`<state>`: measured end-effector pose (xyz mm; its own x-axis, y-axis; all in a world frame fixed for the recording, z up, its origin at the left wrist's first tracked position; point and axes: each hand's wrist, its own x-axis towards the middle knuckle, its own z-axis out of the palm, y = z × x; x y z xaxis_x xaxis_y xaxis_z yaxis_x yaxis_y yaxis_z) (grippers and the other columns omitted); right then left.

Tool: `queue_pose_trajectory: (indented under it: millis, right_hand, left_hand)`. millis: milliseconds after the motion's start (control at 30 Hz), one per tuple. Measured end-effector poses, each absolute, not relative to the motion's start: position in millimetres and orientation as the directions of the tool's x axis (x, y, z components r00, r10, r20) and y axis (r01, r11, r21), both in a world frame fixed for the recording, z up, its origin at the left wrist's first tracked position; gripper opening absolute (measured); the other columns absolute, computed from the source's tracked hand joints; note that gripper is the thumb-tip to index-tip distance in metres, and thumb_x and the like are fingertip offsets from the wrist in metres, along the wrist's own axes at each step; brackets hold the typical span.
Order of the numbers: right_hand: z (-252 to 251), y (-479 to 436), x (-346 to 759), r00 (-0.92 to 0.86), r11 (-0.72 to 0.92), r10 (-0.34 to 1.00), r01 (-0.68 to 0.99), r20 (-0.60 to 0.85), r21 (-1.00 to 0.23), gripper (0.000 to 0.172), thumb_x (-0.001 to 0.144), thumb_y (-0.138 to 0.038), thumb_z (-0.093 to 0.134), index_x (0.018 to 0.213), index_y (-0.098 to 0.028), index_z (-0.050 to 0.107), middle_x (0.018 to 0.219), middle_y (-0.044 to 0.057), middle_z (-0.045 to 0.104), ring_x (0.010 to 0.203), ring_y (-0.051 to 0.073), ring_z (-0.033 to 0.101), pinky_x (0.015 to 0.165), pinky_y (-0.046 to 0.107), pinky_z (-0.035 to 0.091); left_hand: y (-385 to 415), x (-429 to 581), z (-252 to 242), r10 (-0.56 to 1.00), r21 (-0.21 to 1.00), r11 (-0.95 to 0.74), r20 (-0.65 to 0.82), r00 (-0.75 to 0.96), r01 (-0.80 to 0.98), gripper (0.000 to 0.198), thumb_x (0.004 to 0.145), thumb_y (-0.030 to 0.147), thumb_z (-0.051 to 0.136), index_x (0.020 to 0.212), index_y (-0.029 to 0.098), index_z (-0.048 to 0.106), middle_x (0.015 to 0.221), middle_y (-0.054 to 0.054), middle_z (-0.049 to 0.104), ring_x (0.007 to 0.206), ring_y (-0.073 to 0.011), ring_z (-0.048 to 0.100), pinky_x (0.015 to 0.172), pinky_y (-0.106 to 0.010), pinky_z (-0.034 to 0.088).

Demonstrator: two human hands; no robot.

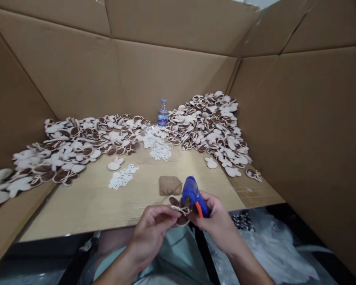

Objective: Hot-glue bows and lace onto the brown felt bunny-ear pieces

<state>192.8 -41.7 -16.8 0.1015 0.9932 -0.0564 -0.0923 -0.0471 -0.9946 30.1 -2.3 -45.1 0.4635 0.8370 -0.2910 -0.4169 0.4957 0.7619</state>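
Observation:
Between the fingers of my left hand (156, 225) is a brown bunny-shaped felt ornament (182, 220) with a cream string bow across it. A blue glue gun (191, 190) with an orange trigger is in the grip of my right hand (215, 215), its nozzle close above the ornament. Whether the nozzle touches it I cannot tell. Right-hand fingertips are near the ornament's right edge, partly hidden by the glue gun. Just beyond lies a small brown folded pad (169, 185) on the cardboard.
Piles of bunny ornaments lie at left (74, 150) and right (210, 126). Small white cut-out pieces form a heap (158, 144) and a smaller cluster (123, 176). A water bottle (163, 113) stands at the back. Tall cardboard walls (178, 71) enclose the work surface.

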Motion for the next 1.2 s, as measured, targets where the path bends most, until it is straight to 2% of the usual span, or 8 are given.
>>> queue_pose_trajectory:
  millis: [167,267,367,467,567,800,967,1200]
  right_hand:
    - [-18,-42,188,0.145,-0.047,0.987,-0.123,-0.065,-0.991,0.02,0.067,-0.025,0.072,0.081,-0.017,0.061,0.068,-0.004,0.058,0.058,0.01,0.049,0.056,0.021,0.043]
    - [-22,-42,187,0.171,-0.048,0.983,-0.1,-0.064,-0.994,0.024,0.069,-0.031,0.073,0.083,-0.017,0.06,0.064,-0.005,0.055,0.054,0.009,0.046,0.05,0.02,0.04]
    - [-22,-42,186,0.185,-0.034,0.982,-0.073,-0.047,-0.997,0.025,0.071,-0.032,0.072,0.086,-0.018,0.059,0.065,-0.004,0.056,0.054,0.009,0.047,0.052,0.02,0.042]
    - [-19,-44,184,0.238,0.002,0.971,0.012,0.005,-1.0,0.026,0.072,-0.035,0.073,0.088,-0.019,0.06,0.073,-0.001,0.062,0.062,0.013,0.055,0.059,0.022,0.048]
    - [-18,-47,186,0.31,0.049,0.947,0.136,0.09,-0.99,0.028,0.074,-0.039,0.071,0.091,-0.019,0.061,0.077,0.001,0.066,0.065,0.015,0.058,0.061,0.023,0.05]
    - [-36,-49,196,0.334,0.039,0.925,0.395,0.183,-0.918,0.038,0.079,-0.044,0.069,0.104,-0.015,0.064,0.068,-0.001,0.063,0.054,0.013,0.051,0.05,0.021,0.045]
    - [-38,-47,197,0.383,0.031,0.878,0.553,0.287,-0.832,0.039,0.077,-0.046,0.069,0.099,-0.013,0.067,0.064,0.0,0.062,0.05,0.012,0.049,0.047,0.021,0.044]
    - [-36,-46,197,0.378,0.044,0.86,0.615,0.343,-0.787,0.038,0.078,-0.046,0.067,0.098,-0.014,0.069,0.061,-0.001,0.061,0.048,0.013,0.049,0.046,0.021,0.044]
  left_hand:
    - [-3,34,-45,0.767,0.678,0.585,-0.283,0.576,-0.445,0.023,0.062,0.025,0.089,0.082,0.017,0.08,0.087,-0.004,0.079,0.079,-0.0123,0.068,0.073,-0.02,0.052]
    - [-3,34,-40,0.77,0.68,0.585,-0.296,0.566,-0.441,0.025,0.063,0.024,0.089,0.084,0.018,0.08,0.091,-0.004,0.078,0.081,-0.0124,0.068,0.075,-0.021,0.053]
    - [-2,32,-34,0.794,0.721,0.552,-0.302,0.527,-0.419,0.029,0.056,0.02,0.092,0.082,0.02,0.079,0.086,-0.002,0.078,0.079,-0.0121,0.069,0.075,-0.02,0.054]
    - [2,27,-31,0.838,0.768,0.486,-0.275,0.471,-0.417,0.031,0.053,0.016,0.093,0.08,0.019,0.079,0.083,-0.003,0.079,0.081,-0.0136,0.071,0.077,-0.021,0.054]
    - [9,18,-29,0.888,0.816,0.401,-0.233,0.397,-0.417,0.028,0.057,0.015,0.091,0.082,0.018,0.078,0.084,-0.005,0.08,0.08,-0.015,0.072,0.077,-0.023,0.056]
    - [20,2,-25,0.936,0.878,0.275,-0.152,0.317,-0.392,0.027,0.061,0.015,0.089,0.085,0.021,0.078,0.087,-0.001,0.08,0.082,-0.0116,0.073,0.076,-0.017,0.056]
    - [21,-2,-25,0.945,0.888,0.244,-0.126,0.303,-0.39,0.025,0.063,0.016,0.088,0.085,0.022,0.079,0.086,-0.001,0.08,0.082,-0.0132,0.074,0.077,-0.02,0.057]
    - [19,-3,-24,0.944,0.881,0.244,-0.121,0.306,-0.406,0.025,0.062,0.016,0.088,0.084,0.021,0.079,0.087,-0.002,0.08,0.082,-0.0139,0.074,0.077,-0.021,0.058]
